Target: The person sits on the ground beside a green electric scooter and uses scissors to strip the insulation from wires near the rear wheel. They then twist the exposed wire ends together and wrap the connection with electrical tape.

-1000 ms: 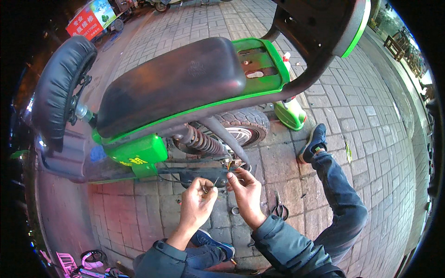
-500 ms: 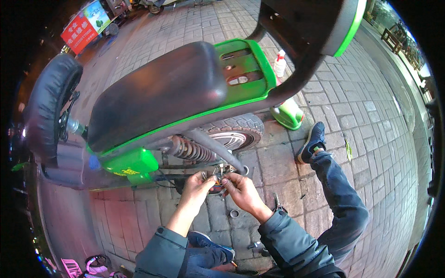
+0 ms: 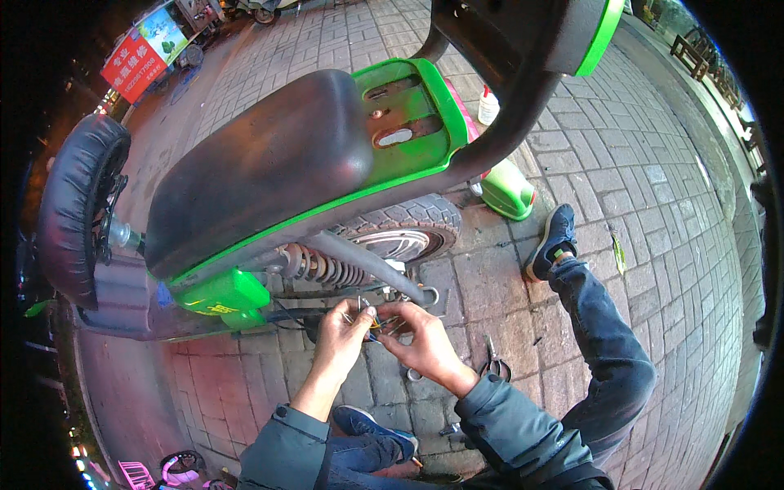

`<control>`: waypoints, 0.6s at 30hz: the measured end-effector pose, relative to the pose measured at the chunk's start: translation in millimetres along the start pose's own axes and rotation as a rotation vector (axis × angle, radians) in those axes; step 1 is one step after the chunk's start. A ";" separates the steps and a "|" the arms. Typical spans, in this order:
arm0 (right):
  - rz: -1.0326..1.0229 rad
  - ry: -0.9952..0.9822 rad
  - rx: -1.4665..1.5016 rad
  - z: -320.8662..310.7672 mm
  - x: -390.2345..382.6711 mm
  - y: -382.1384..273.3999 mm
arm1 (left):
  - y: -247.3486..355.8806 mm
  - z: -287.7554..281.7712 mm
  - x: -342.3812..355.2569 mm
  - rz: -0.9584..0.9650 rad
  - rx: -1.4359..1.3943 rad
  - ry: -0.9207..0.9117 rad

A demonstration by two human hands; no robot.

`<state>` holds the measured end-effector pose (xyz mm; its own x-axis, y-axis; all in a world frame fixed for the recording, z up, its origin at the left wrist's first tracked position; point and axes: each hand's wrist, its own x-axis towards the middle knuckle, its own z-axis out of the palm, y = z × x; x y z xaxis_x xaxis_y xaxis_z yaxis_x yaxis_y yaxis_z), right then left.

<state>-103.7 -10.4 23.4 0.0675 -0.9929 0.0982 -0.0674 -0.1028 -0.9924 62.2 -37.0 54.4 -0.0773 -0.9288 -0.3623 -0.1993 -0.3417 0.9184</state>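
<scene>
A green and black electric scooter (image 3: 253,175) stands across the upper middle, with its rear shock (image 3: 322,265) and wheel (image 3: 441,226) below the seat. Beside its lower frame, my left hand (image 3: 343,331) is pinched on thin coloured wires (image 3: 374,322). My right hand (image 3: 418,343) touches the same wire bundle just to the right, its fingers closed around it. The fingertips partly hide where the wires join. A pair of scissors (image 3: 494,367) and a small tape ring (image 3: 414,374) lie on the pavers near my right wrist.
A loose green plastic cover (image 3: 506,192) and a white bottle (image 3: 488,106) are behind the wheel. My feet rest on the brick paving (image 3: 653,302). A red signboard cart (image 3: 143,57) stands at the upper left, a pink small bike (image 3: 175,469) at the lower left, and a wooden bench (image 3: 690,57) at the upper right.
My two hands have come together on the wires and shifted slightly leftward. The scooter appears further left in the view as the camera has moved.
</scene>
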 end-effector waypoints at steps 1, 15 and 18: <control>-0.063 0.016 -0.104 3.5 -0.8 1.6 | 1.3 -0.2 -1.6 -0.025 -0.032 -0.005; 0.022 0.290 -0.061 18.5 -10.6 5.8 | -10.9 -8.4 -15.4 -0.215 -0.319 -0.041; 0.186 0.331 0.130 19.7 -6.7 11.0 | -18.2 3.4 -17.5 -0.021 -0.144 -0.011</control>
<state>-85.3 -3.7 10.4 -0.2602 -0.9616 -0.0870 0.0796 0.0684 -0.9945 63.9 -14.1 43.5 -0.0855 -0.9199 -0.3827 -0.0585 -0.3788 0.9236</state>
